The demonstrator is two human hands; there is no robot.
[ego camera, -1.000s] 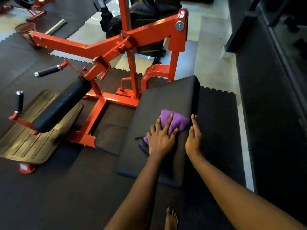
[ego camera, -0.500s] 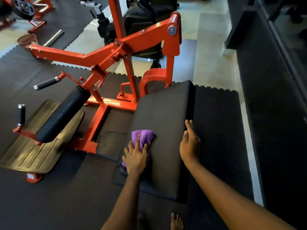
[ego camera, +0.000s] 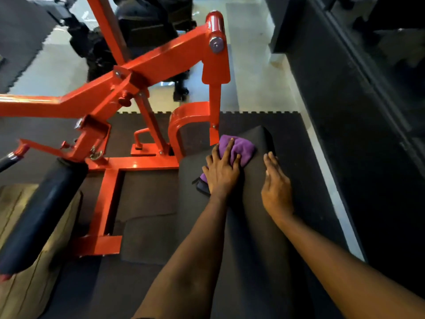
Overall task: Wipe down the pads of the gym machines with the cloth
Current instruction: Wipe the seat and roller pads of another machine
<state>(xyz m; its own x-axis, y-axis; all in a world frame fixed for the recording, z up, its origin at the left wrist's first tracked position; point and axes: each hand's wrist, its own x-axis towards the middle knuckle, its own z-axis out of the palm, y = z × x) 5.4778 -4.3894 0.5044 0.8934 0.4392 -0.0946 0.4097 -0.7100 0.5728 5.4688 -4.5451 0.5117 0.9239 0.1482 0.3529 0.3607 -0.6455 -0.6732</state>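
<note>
The purple cloth [ego camera: 239,149] lies on the far end of the big black pad [ego camera: 250,226], close to the red frame [ego camera: 161,65]. The left hand [ego camera: 222,171] lies flat on the cloth with its fingers spread, pressing it down. The right hand [ego camera: 276,188] rests flat on the pad, just beside the cloth, fingers close together. A black roller pad [ego camera: 39,215] is well apart from the big pad, past the red frame.

No readable text, label, brand or number on anything in view
</note>
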